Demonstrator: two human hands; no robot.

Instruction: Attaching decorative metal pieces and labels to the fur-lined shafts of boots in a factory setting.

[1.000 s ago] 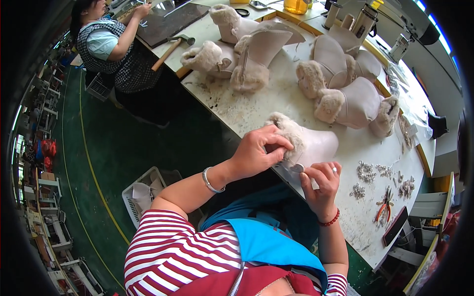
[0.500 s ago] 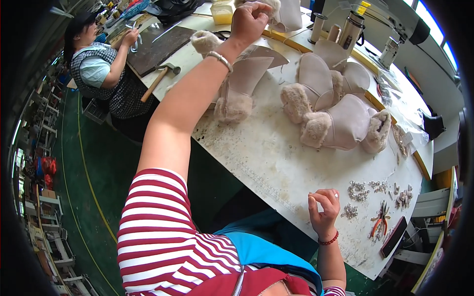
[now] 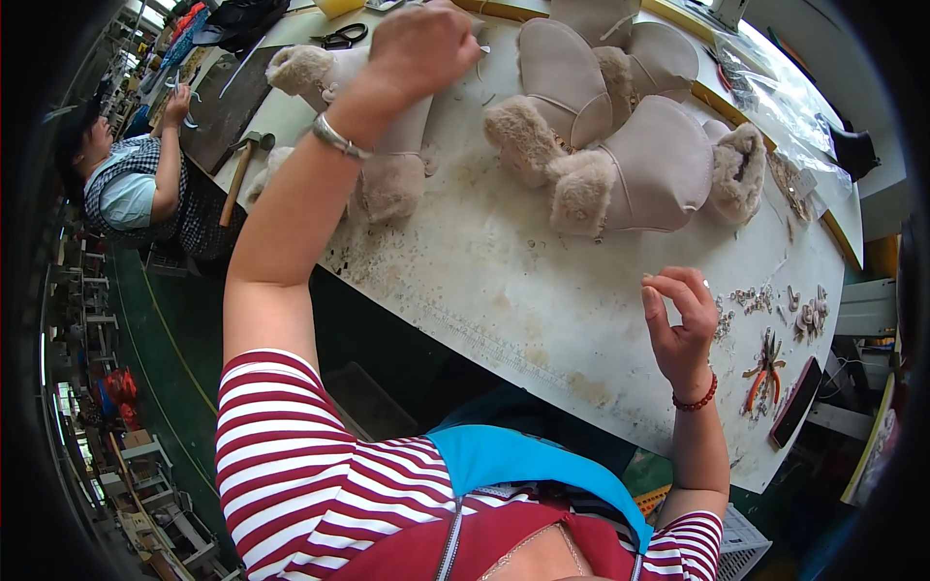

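Observation:
My left hand, closed in a fist, is raised over the far left of the worktable, above beige fur-trimmed boot uppers. Whatever its fingers hold, if anything, is hidden. My right hand is above the right part of the table, its fingers curled toward the thumb. Anything between those fingertips is too small to make out. Just right of it lie small silver metal pieces and orange-handled pliers. More beige fur-trimmed boot uppers lie in the middle, beyond my right hand.
A hammer and black scissors lie at the far left of the worktable. At the right edge is a dark phone. Clear plastic bags lie far right. A co-worker is beyond the left edge.
My left hand has moved left and a little nearer, away from the fur-trimmed piece at the far edge. My right hand has moved up and right, toward the metal pieces. The view has shifted.

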